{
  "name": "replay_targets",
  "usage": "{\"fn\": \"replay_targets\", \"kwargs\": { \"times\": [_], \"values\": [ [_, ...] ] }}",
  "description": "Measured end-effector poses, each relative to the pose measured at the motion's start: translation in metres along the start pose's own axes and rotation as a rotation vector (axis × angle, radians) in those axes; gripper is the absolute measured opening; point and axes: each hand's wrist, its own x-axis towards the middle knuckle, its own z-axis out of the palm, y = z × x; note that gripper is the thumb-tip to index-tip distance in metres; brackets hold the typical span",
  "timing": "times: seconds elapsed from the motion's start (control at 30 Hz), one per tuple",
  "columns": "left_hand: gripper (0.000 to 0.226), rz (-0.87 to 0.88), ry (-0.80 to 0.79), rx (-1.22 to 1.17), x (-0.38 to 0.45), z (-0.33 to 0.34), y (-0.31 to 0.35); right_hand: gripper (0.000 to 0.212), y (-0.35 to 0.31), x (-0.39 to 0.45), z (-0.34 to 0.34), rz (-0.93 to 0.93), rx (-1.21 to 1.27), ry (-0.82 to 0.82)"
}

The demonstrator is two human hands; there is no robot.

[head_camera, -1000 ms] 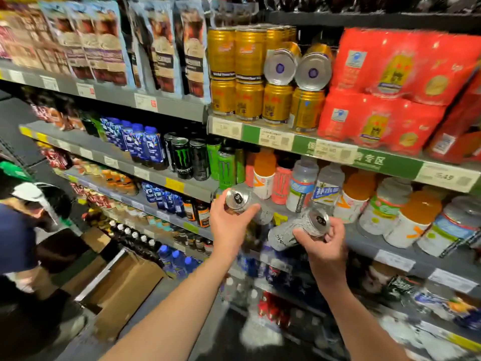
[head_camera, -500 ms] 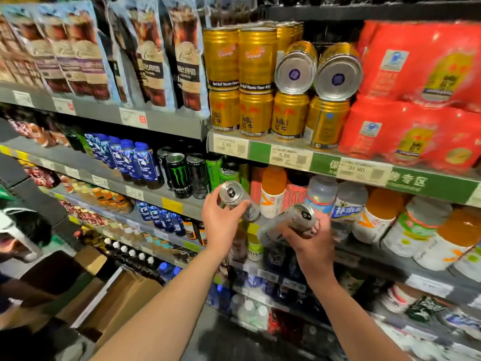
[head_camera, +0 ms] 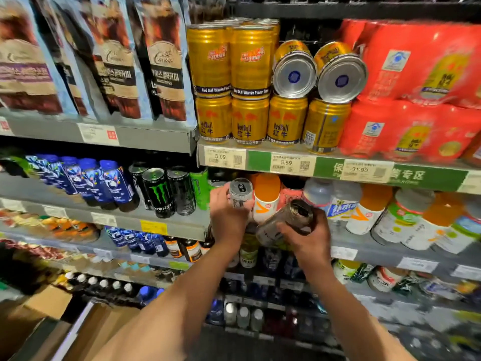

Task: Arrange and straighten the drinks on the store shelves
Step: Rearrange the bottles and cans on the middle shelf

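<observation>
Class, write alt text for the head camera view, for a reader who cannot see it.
Two hands each hold a silver can before store shelves: left hand holds one upright, right hand tilts the other. Gold cans sit stacked above, two lying on their sides.

Both forearms extend forward and upward, bare, converging slightly. Left hand point(head_camera: 229, 217): back of hand toward the camera, fingers curled in a closed grip around a silver can point(head_camera: 240, 192), its top above the grip. Right hand point(head_camera: 305, 237): just beside and lower, fingers wrapped closed around a second can point(head_camera: 286, 222), tilted, its top up and right of the grip.
</observation>
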Motion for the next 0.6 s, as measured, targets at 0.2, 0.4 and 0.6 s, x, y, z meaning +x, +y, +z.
{"fn": "replay_targets", "kwargs": {
  "times": [0.2, 0.4, 0.6],
  "values": [
    [0.068, 0.012, -0.038, 0.076, 0.003, 0.011, 0.0, 0.063, 0.0, -0.002, -0.003, -0.027, 0.009, 0.056],
    [0.066, -0.044, 0.014, 0.103, 0.004, 0.018, 0.0, 0.059, 0.006, 0.004, -0.022, -0.038, -0.038, 0.006],
    [0.055, -0.009, -0.035, 0.129, -0.006, 0.017, 0.016, 0.057, 0.007, 0.01, -0.039, -0.06, -0.05, -0.079]
  ]
}}
